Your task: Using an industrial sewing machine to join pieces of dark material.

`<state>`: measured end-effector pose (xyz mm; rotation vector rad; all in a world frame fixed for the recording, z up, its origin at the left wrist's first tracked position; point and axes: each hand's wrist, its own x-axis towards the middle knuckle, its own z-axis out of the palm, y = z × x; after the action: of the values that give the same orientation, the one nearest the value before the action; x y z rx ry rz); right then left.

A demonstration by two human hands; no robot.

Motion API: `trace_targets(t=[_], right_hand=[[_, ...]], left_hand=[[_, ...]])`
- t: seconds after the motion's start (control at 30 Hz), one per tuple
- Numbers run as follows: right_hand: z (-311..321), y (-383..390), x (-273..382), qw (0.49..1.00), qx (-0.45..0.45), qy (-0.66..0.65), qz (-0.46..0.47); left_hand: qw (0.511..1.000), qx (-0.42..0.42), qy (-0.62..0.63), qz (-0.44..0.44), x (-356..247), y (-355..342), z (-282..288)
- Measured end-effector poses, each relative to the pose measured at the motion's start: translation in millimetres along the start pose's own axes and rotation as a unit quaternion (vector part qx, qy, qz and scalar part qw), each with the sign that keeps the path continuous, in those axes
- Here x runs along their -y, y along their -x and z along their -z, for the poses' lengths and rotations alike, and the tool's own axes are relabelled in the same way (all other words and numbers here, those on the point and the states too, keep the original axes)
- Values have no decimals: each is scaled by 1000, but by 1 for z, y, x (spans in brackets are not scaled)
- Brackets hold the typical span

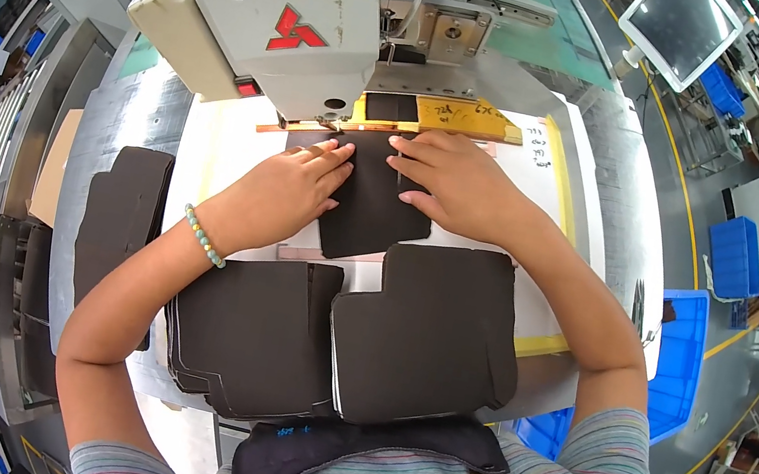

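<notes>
A flat black fabric-like piece lies on the white sheet, its far edge up against a yellow template strip under the head of a large white sewing machine. My left hand rests on the piece's left side, fingers stretched out flat. On its right side lies my right hand, fingers extended and slightly spread, the tips close to the strip. Neither hand grips anything. The needle area is hidden behind the machine head.
Nearer to me lie two stacks of black cut pieces, one left and one right. Another black stack sits beyond my left forearm. A blue bin stands at the table's right edge. A monitor stands at the far right.
</notes>
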<state>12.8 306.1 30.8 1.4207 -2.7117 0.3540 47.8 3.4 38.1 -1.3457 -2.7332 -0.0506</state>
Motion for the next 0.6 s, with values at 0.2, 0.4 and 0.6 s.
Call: trace_targets(t=[0.2,0.4,0.6], right_hand=[[2,3,0,999,-9,36,17],[1,2,4,999,-25,26,34],[4,2,4,997,-40,26,64]], left_hand=[[1000,19,-8,15,-6,-14,9],[999,34,-23,19,-18,-25,19],[998,44,-37,40,-33,-38,27]])
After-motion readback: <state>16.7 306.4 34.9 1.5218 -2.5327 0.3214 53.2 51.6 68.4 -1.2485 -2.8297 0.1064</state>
